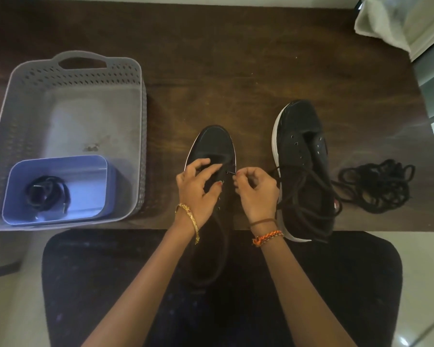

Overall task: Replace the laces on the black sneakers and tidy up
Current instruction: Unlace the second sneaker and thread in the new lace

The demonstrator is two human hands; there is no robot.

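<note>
Two black sneakers lie on the dark wooden table [236, 71]. The left sneaker [214, 144] points away from me, with its heel over the table's near edge. My left hand [198, 186] rests on its tongue area with fingers spread. My right hand [256, 189] pinches the tip of a black lace [301, 186] at an upper eyelet of this shoe. That lace trails right, across the right sneaker [301, 136], which has a white sole and bare eyelets. A loose bundle of black lace [378, 186] lies to the right of that shoe.
A grey perforated basket [68, 76] stands at the left of the table. Inside it sits a small blue tub [85, 171] holding a coiled black lace [45, 194]. A white cloth [391, 18] lies at the far right corner. My dark-clothed lap is below the table edge.
</note>
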